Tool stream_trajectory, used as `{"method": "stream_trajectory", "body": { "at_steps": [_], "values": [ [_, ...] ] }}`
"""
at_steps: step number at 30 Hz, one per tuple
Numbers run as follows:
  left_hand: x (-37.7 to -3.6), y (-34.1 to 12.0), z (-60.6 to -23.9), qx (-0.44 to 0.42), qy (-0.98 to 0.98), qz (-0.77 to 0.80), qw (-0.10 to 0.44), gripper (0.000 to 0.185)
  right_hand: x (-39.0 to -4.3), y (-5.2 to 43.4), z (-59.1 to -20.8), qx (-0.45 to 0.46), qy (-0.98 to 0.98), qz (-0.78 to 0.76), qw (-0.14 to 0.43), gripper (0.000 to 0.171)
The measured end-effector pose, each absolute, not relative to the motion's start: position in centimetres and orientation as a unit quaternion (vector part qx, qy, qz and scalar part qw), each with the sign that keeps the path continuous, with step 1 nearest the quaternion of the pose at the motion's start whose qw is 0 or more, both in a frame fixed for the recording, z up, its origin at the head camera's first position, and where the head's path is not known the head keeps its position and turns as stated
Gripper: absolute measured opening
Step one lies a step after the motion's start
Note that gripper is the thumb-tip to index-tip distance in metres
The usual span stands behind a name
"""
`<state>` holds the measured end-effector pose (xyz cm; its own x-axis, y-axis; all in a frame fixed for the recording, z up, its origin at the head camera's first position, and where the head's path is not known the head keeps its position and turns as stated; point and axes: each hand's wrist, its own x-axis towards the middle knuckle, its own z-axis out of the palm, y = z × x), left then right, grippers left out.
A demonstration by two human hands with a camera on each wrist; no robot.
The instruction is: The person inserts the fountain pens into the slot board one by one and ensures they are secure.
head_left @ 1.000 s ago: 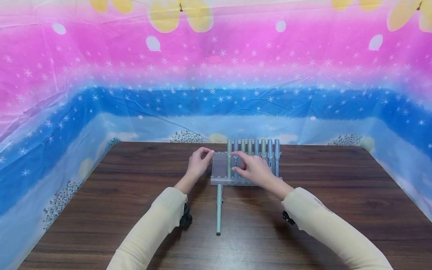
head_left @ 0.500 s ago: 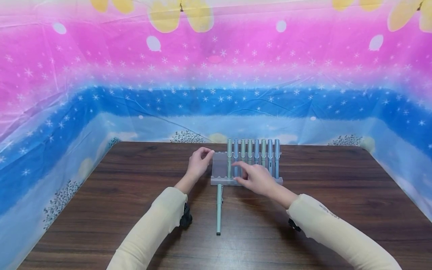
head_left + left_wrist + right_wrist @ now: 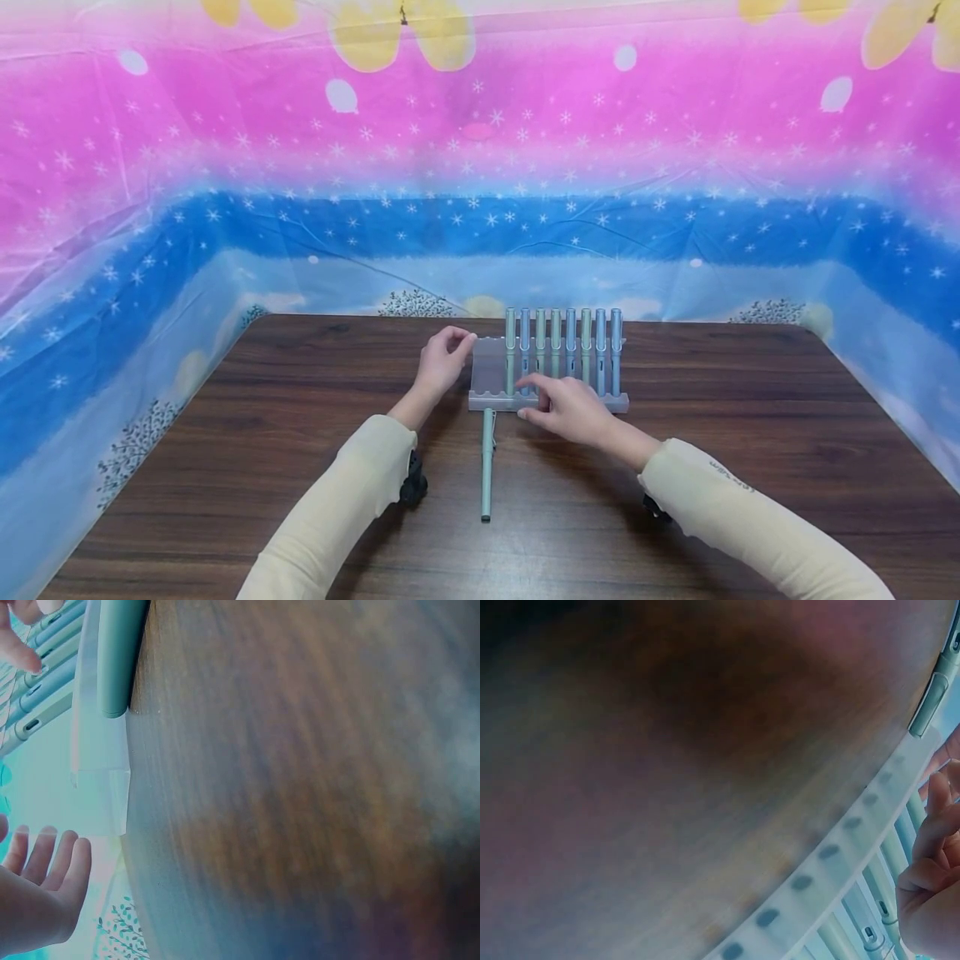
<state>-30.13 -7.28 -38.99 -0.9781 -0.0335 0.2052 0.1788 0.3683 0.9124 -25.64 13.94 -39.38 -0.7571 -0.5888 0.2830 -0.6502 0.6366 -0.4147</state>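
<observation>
A clear plastic pen stand (image 3: pixel 489 367) stands on the table, with several capped pens (image 3: pixel 571 329) in pale green and blue upright in its right part. At its upper left edge, my left hand (image 3: pixel 442 362) pinches the corner between thumb and index finger; the left wrist view shows that hand (image 3: pixel 52 885) beside the stand's end. My right hand (image 3: pixel 573 408) is just in front of the stand's lower lip, index finger and thumb apart with nothing between them. A green pen (image 3: pixel 487 467) lies on the table, its clip end close to the stand's front.
The brown wooden table (image 3: pixel 300 375) carries the stand and the loose pen. Patterned cloth (image 3: pixel 480 225) hangs round its back and sides. The stand's left slots hold no pens. A small black device (image 3: pixel 413 479) is at the left wrist.
My right hand has moved down and slightly toward me, from in front of the upright pens to the stand's lower lip. The left hand, stand and loose pen have stayed in place.
</observation>
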Motion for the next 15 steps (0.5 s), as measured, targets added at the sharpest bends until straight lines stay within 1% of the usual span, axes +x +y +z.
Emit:
{"method": "stream_trajectory", "body": {
  "at_steps": [6, 15],
  "values": [
    [-30.06, -7.25, -38.84, -0.041, -0.822, -0.560, 0.095, 0.023, -25.52, 13.84, -39.51, 0.341, -0.900, 0.270, 0.034, 0.034],
    [-30.03, -7.24, -38.86, -0.041, -0.824, -0.557, 0.091, 0.024, -25.53, 13.73, -39.67, 0.335, -0.883, 0.327, -0.036, 0.035]
  ]
}}
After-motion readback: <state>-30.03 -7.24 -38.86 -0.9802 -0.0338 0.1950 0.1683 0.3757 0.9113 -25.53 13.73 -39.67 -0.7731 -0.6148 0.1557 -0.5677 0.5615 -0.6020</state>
